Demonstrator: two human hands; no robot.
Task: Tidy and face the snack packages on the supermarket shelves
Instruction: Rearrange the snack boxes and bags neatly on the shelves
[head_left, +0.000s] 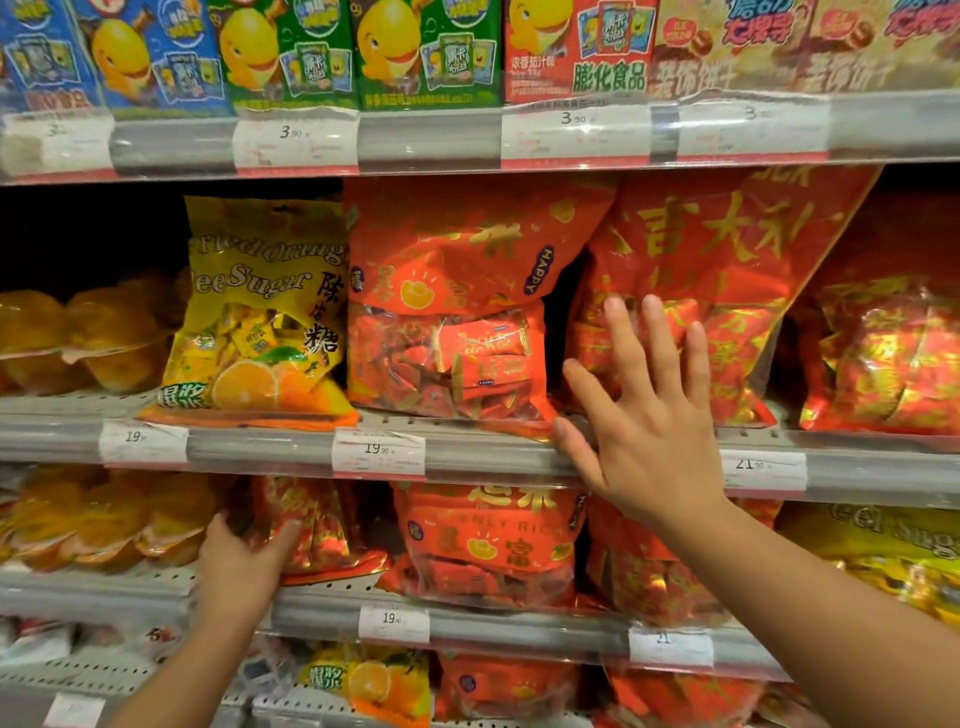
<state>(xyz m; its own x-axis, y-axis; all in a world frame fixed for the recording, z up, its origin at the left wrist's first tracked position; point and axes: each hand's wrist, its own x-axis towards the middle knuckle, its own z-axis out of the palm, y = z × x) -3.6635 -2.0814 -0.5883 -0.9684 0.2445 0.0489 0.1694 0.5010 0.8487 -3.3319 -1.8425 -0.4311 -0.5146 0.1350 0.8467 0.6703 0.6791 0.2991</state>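
Note:
My right hand (641, 421) is spread flat, fingers apart, against the front of a tall red candy bag with gold characters (727, 249) on the middle shelf. Left of it stands another red bag marked HAPPY (452, 312), then a yellow orange-candy bag (260, 312) leaning right. One shelf lower, my left hand (241, 561) grips the left edge of a red and gold foil bag (322, 525). Beside that bag sits a red bag with a gold ingot picture (488, 545).
Orange jelly cups (78, 338) fill the left of the middle shelf and the shelf below (104, 519). Blue, green and red snack bags (291, 52) line the top shelf. Price-tag rails (379, 452) run along each shelf edge. More red bags (883, 353) stand at the right.

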